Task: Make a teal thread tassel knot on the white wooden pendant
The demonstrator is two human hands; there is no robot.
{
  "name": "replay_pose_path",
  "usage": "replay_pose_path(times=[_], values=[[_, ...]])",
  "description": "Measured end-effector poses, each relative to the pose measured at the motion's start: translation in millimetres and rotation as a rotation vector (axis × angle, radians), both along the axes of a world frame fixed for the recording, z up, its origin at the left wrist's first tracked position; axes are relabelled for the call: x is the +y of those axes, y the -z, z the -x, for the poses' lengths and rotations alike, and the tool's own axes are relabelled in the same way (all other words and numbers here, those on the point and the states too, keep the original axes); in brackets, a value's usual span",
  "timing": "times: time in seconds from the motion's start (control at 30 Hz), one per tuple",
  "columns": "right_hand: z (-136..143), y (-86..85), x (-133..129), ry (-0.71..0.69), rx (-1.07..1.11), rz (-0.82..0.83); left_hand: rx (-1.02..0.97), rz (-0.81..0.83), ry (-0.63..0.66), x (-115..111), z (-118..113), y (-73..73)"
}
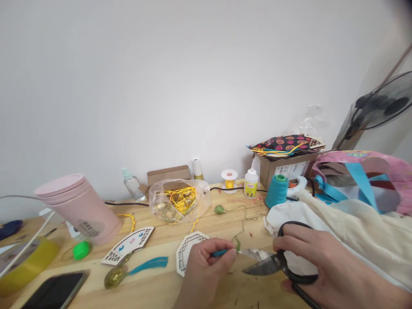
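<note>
Between the thumb and fingers of my left hand (210,262) is a small blue tassel (219,253), pinched near its end. Green thread (238,244) is wound at the tassel's tip and trails back to a small green ball of thread (219,209). My right hand (328,257) is wrapped round the black handles of a pair of scissors (270,264). Their blades are spread apart, with one tip close to the green thread. Under my left hand lies a white octagonal lattice frame (184,253), partly covered.
On the left are a pink canister (86,210), a phone (56,289), a fan-shaped ornament (128,245) and a blue tassel on a gold piece (117,274). Behind stand a glue bottle (251,183) and a blue thread cone (277,193). White cloth (341,219) lies at right.
</note>
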State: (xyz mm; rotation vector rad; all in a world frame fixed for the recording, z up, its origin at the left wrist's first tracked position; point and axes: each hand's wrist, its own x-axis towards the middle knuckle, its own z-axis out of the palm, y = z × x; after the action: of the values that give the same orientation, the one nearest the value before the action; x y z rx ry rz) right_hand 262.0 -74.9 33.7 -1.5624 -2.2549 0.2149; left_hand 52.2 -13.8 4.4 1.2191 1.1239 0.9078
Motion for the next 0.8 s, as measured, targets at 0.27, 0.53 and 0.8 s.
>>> replay_pose_path(times=[0.27, 0.53, 0.8], values=[[1.2, -2.0, 3.2, -0.013, -0.012, -0.021, 0.032, -0.022, 0.008, 1.0, 1.2, 3.9], [0.2, -2.4, 2.0, -0.024, -0.079, -0.136, 0.031, -0.01, 0.003, -0.4, 0.5, -0.2], [2.6, -1.8, -0.1, -0.002, -0.022, -0.061, 0.051, -0.039, 0.009, 0.2, 1.1, 3.2]])
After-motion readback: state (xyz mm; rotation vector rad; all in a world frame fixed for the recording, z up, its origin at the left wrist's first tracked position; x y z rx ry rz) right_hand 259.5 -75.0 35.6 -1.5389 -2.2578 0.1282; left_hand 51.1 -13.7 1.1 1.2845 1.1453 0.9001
